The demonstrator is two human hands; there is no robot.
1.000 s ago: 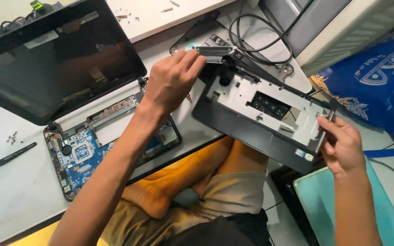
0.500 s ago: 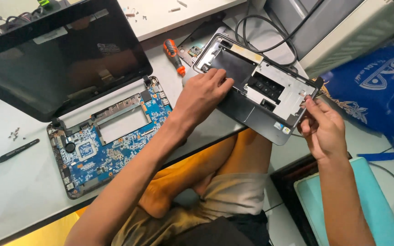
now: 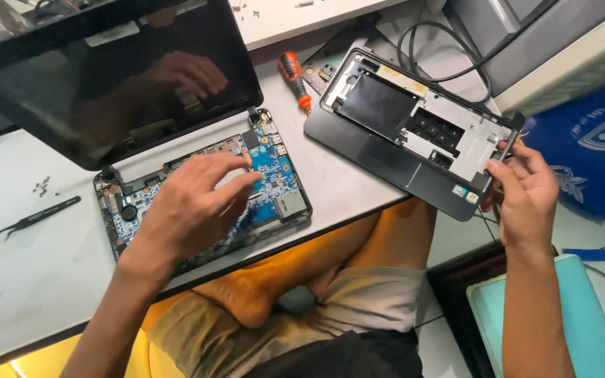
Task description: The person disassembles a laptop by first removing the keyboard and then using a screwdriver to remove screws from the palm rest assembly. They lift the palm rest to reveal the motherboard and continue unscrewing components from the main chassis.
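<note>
Fingers of your right hand pinch the laptop cover at its right edge; it looks thin and bendy, so hold the rim. Your left hand spreads open over the blue board.

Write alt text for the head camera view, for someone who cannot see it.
A seated person's left hand rests on the exposed blue circuit board of an opened laptop, while the right hand holds the edge of the removed keyboard cover. An orange screwdriver, black tweezers and small screws lie on the white table.
</note>
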